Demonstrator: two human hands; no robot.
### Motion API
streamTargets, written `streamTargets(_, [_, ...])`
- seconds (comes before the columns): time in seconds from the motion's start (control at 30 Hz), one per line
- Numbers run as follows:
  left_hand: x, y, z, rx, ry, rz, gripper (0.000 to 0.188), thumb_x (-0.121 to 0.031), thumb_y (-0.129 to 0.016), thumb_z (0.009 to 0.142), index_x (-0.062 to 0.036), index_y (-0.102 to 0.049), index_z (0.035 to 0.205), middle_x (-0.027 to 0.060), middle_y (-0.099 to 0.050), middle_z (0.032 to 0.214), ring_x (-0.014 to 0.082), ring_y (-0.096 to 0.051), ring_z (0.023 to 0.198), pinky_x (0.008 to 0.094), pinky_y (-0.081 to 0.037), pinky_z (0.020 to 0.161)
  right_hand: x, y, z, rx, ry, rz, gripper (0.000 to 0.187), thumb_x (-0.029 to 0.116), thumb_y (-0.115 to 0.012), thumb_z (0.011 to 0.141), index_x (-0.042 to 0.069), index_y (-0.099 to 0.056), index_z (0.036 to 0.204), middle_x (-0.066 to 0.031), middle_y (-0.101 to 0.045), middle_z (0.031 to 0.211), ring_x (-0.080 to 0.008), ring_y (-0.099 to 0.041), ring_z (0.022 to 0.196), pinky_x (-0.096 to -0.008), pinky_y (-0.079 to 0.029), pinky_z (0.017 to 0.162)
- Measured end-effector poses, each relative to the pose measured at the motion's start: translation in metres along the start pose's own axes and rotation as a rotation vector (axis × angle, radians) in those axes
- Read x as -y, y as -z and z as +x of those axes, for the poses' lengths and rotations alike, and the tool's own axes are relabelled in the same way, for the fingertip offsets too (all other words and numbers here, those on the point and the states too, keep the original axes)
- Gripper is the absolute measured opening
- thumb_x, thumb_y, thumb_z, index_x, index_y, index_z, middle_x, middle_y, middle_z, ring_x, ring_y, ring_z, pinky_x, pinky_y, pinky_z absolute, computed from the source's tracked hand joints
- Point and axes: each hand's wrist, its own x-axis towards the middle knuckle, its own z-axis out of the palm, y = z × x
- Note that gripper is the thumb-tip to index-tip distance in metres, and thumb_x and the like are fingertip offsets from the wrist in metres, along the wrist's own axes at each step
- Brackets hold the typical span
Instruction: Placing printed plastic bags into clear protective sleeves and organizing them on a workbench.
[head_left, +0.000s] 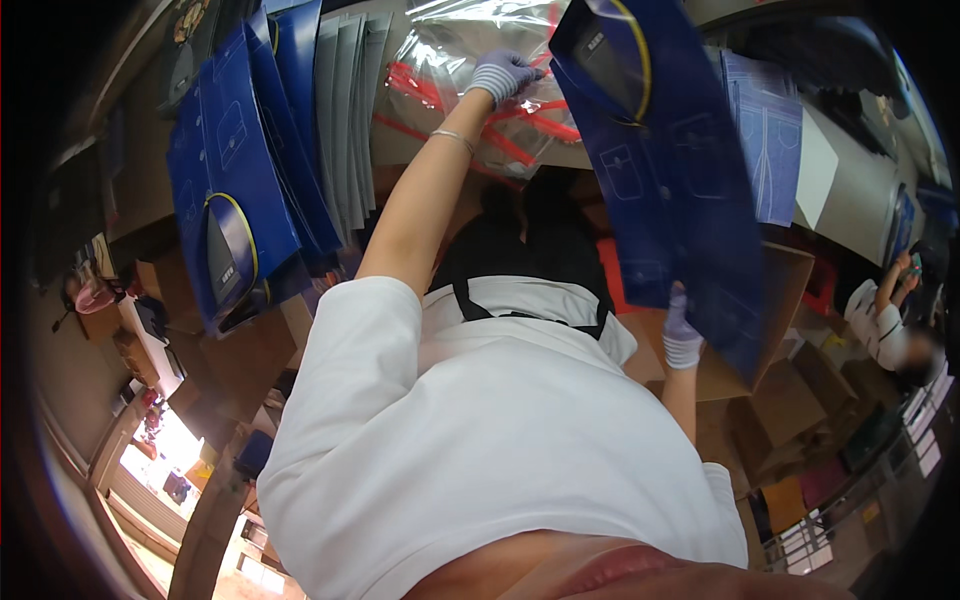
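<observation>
In my right hand (682,335), gloved in pale lilac with a striped cuff, is a large dark blue printed card sleeve (665,170). It looks like a denim jacket, with drawn pockets and a yellow-edged collar. My thumb lies along its lower edge; the other fingers are hidden behind it. My left hand (504,76), gloved alike, reaches far forward onto clear plastic bags (440,45) with red strips. Its fingers are pinched together on a clear bag, close to the sleeve's left edge.
Left of the bags stand more blue sleeves (230,150) and a row of grey sheets (350,120). Light blue printed pieces (763,140) lie at the right. Cardboard boxes (780,400) are at my right side. Another person (880,325) sits at the far right.
</observation>
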Motion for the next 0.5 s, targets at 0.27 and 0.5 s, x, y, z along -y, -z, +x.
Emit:
streamTargets(0.27, [-0.002,0.049,0.003,-0.065,-0.234,-0.218,0.018,-0.014,-0.062,0.075,0.0028,-0.065,0.08,0.0093,-0.065,0.07,0.0149,-0.06,0.057,0.0254,-0.05,0.056,-0.013,-0.022,-0.019,0.032,-0.197,-0.066,0.019,0.013,-0.061,0.08,-0.001,-0.062,0.094,-0.0138,-0.063,0.094,-0.0259,-0.059,0.086,-0.0324,-0.046,0.079])
streamTargets(0.5, [-0.038,0.06,-0.03,-0.335,-0.283,-0.007,0.018,-0.017,-0.064,0.072,-0.0029,-0.067,0.082,0.0069,-0.066,0.075,0.0169,-0.061,0.066,0.0278,-0.049,0.063,-0.011,0.062,-0.018,-0.116,-0.554,0.66,0.037,0.012,-0.059,0.08,-0.007,-0.05,0.111,-0.0122,-0.058,0.103,-0.0204,-0.056,0.094,-0.0309,-0.044,0.084])
